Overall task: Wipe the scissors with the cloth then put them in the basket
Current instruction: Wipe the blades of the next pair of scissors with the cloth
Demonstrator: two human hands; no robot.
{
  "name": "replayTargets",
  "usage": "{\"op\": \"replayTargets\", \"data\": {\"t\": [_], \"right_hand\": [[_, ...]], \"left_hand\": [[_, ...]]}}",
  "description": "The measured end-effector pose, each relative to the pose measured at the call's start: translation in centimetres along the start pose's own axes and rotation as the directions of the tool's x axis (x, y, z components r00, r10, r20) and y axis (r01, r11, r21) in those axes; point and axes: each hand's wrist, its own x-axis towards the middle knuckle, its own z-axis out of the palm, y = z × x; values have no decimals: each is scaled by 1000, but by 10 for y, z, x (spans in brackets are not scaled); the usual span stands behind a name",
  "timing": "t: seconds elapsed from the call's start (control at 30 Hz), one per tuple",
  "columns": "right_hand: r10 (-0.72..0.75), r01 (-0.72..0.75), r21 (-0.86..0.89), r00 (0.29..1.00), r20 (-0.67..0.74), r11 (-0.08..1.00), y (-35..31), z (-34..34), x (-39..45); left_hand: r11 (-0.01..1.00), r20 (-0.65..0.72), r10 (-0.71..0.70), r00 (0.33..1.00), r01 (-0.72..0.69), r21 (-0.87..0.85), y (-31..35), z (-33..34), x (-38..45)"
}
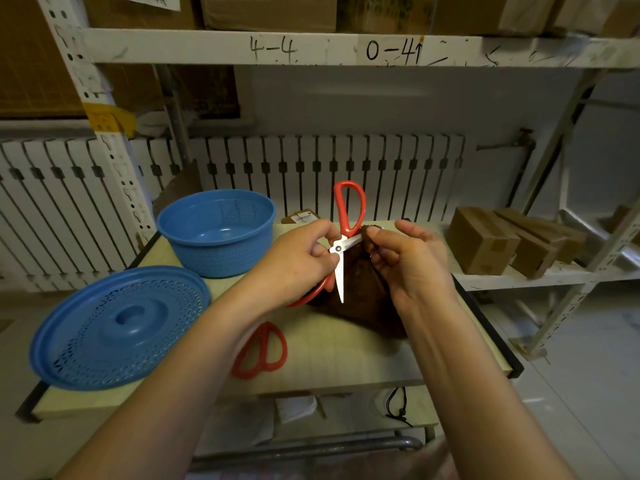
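White slatted radiator (311,168) along back wall. Metal shelving (346,48) overhead, marked "4-4", cardboard boxes (266,10) on top. More boxes (485,240) on right side shelf. Pale tiled floor (571,393). Dim light.

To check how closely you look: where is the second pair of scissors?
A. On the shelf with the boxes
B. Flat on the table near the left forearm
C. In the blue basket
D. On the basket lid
B: the second pair of scissors lies on the table, beside the left forearm.
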Motion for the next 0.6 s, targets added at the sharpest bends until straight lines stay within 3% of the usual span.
{"op": "replayTargets", "data": {"t": [0.33, 0.47, 0.6], "right_hand": [[32, -30, 32, 998, -51, 999, 2, 1, 0], [23, -14, 117, 997, -79, 993, -9, -9, 4], [29, -29, -20, 1000, -6, 999, -3, -3, 1]], "left_hand": [[999, 28, -26, 999, 25, 45, 0, -1, 4], [997, -5, -45, 999, 45, -55, -4, -9, 0], [997, -97, -37, 995, 30, -71, -5, -8, 5]]}}
